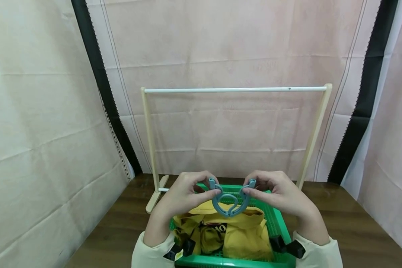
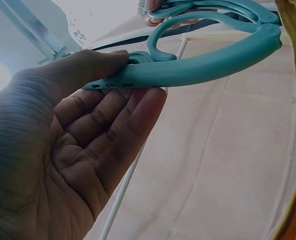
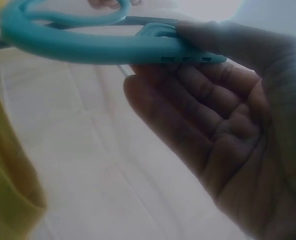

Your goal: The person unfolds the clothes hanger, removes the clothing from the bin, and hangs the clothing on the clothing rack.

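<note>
Tabletop (image 1: 112, 232) shows only in head view; left grip (image 1: 189, 191) and right grip (image 1: 276, 190) pinch hanger (image 2: 207, 69).

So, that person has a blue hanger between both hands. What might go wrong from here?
The left hand and right hand pinch the blue hanger only near its ends, so it might slip and drop, perhaps onto the yellow cloth in the green basket. The hanger also looks jointed in the middle, so it could swing or fold unexpectedly if one hand lets go.
</note>
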`<state>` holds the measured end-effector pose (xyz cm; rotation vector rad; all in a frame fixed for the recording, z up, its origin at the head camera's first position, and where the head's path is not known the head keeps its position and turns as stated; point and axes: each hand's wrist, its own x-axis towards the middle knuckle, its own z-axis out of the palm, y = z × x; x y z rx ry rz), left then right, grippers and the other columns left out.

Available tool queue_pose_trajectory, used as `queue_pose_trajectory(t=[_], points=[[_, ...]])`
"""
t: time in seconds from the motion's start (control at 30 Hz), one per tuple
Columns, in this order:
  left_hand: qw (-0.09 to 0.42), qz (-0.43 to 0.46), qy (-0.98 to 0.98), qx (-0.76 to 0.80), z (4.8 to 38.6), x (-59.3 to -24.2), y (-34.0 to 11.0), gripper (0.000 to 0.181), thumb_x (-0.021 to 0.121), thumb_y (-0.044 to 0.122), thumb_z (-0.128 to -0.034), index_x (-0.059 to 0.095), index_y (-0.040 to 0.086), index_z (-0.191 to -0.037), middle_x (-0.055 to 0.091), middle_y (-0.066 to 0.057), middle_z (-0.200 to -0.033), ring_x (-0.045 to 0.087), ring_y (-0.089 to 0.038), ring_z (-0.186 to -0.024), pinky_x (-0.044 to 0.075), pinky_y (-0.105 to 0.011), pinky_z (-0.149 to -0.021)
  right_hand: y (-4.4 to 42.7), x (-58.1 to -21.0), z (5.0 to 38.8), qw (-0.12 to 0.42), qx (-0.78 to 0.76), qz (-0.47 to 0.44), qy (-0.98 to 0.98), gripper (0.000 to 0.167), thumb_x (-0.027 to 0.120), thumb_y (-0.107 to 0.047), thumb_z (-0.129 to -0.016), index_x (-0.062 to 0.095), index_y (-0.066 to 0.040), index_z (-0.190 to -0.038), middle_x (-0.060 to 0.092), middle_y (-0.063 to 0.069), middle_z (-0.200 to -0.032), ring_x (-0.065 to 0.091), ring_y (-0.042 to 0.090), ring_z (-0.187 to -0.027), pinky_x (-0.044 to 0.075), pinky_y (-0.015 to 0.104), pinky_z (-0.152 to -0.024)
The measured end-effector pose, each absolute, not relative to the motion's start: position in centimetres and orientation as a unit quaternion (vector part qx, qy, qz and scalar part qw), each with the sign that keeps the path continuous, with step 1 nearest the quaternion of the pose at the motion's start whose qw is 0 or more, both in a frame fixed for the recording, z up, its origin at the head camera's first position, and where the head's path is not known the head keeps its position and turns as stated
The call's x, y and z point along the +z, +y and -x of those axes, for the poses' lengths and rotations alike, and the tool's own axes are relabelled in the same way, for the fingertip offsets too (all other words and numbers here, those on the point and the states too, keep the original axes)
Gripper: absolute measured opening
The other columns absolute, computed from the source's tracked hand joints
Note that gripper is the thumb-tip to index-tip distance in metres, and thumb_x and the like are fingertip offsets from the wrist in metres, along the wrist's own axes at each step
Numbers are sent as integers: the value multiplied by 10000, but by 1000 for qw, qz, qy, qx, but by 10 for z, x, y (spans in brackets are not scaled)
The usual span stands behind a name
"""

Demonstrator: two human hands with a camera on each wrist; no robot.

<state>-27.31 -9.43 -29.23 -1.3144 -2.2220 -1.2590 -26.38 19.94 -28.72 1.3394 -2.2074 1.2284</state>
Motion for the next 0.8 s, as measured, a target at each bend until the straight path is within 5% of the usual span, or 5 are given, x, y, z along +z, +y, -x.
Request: queue_pose_trajectory(t=[0.47, 0.8], points=[[165, 429, -762, -456, 271, -288, -103, 70, 746, 222, -936, 708, 237, -993, 694, 105, -853, 674, -132, -759, 593, -314, -642, 215, -289, 266, 136, 419, -461, -770, 234, 659, 43, -946, 680, -163, -1054, 691, -25, -838, 590, 120, -608, 486, 267, -499], [203, 430, -756, -451, 273, -288, -108, 74, 755, 211, -928, 721, 220, -993, 703, 97, -859, 678, -110, -756, 594, -299, -652, 219, -284, 262, 93, 409, -456, -785, 150, 648, -33, -979, 695, -144, -1069, 708, 8, -883, 621, 135, -654, 536, 285, -551]])
